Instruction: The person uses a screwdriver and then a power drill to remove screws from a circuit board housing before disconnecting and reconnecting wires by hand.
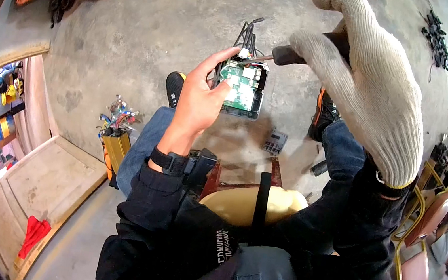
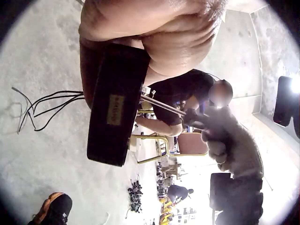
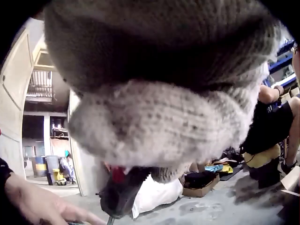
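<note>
My bare left hand (image 1: 202, 94) grips an opened black box (image 2: 117, 105), its thumb over the green circuit board (image 1: 247, 94) inside. Black cables (image 1: 246, 31) trail from the box's far end, beside a white connector (image 1: 244, 53). In a knitted pale glove, my right hand (image 1: 373, 75) holds a screwdriver (image 1: 288, 56) by its dark handle. The metal shaft points left, and its tip overlaps the board's far edge near the connector. The left wrist view shows a yellowish label on the box's outside. The glove (image 3: 159, 122) fills much of the right wrist view and hides most of the handle (image 3: 119, 192).
A small grey device (image 1: 276, 141) lies on the concrete floor between the feet. To the left stands a yellowish box of wires (image 1: 116, 148) near a wooden panel (image 1: 37, 182). Chairs (image 1: 417, 270) are at the right. Another person (image 2: 187, 101) sits close by.
</note>
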The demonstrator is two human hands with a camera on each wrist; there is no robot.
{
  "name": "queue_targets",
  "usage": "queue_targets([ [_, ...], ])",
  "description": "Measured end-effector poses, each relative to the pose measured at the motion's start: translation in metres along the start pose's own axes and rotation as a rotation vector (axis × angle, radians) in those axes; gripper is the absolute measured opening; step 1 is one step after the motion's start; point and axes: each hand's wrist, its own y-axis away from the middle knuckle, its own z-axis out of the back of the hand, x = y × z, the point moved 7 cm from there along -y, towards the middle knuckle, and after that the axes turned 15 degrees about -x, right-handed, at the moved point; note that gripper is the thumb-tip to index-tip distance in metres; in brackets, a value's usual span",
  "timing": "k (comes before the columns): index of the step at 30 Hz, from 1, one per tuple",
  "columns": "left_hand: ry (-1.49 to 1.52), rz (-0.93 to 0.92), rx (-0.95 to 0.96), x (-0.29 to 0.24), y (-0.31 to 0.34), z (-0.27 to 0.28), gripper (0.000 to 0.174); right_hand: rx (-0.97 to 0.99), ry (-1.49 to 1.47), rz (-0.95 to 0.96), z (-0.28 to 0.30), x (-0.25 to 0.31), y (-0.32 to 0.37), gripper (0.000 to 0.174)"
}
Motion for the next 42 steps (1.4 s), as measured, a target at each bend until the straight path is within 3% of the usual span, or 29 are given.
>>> queue_targets([
  [3, 0.039, 0.009, 0.008, 0.001, 0.0, 0.0, 0.057, -0.079, 0.011, -0.033, 0.01, 0.004, 0.0, 0.045],
  [5, -0.017, -0.012, -0.009, -0.003, 0.0, 0.001, 0.057, -0.112, -0.374, -0.132, 0.023, 0.001, -0.001, 0.042],
  [12, -0.023, -0.003, -0.007, -0.002, 0.0, 0.001, 0.057, 0.005, -0.181, -0.045, 0.001, -0.007, 0.0, 0.043],
  [14, 0.047, 0.025, 0.008, 0.001, 0.0, 0.002, 0.056, 0.04, 0.041, -0.014, 0.0, 0.001, 0.001, 0.045],
  [18, 0.035, -0.002, 0.006, -0.001, -0.001, 0.003, 0.056, 0.042, -0.006, -0.043, 0.002, -0.002, 0.001, 0.043],
  [20, 0.021, -0.023, 0.011, -0.003, -0.001, 0.002, 0.056, -0.055, -0.213, 0.087, 0.003, -0.009, 0.002, 0.039],
  [24, 0.055, -0.027, -0.028, -0.002, -0.003, 0.005, 0.058, -0.191, -0.203, 0.123, 0.005, -0.005, 0.004, 0.037],
  [26, 0.059, 0.019, -0.05, 0.001, -0.006, 0.009, 0.059, -0.171, -0.188, 0.059, 0.011, -0.008, 0.004, 0.037],
  [27, 0.06, 0.018, -0.053, 0.001, -0.007, 0.011, 0.059, -0.048, -0.256, 0.01, 0.01, -0.019, -0.002, 0.037],
  [28, 0.082, 0.014, -0.075, 0.001, -0.008, 0.014, 0.06, -0.046, -0.256, 0.013, 0.013, -0.023, -0.004, 0.037],
  [35, 0.207, 0.022, -0.183, -0.003, -0.018, 0.043, 0.076, -0.048, -0.336, -0.432, 0.01, -0.062, 0.004, 0.034],
  [36, 0.214, 0.02, -0.184, -0.003, -0.019, 0.048, 0.077, -0.026, -0.32, -0.435, -0.003, -0.084, 0.005, 0.034],
  [38, 0.234, -0.005, -0.2, -0.006, -0.022, 0.055, 0.078, 0.038, -0.357, -0.196, -0.038, -0.129, 0.007, 0.041],
  [39, 0.236, -0.074, -0.237, 0.0, -0.027, 0.063, 0.06, 0.026, -0.278, -0.205, -0.044, -0.125, 0.012, 0.039],
  [40, 0.217, -0.075, -0.149, -0.001, -0.034, 0.069, 0.073, 0.064, -0.197, -0.183, -0.051, -0.129, 0.016, 0.039],
  [42, 0.28, -0.099, -0.178, -0.004, -0.037, 0.077, 0.072, 0.096, -0.169, -0.158, -0.065, -0.141, 0.024, 0.04],
])
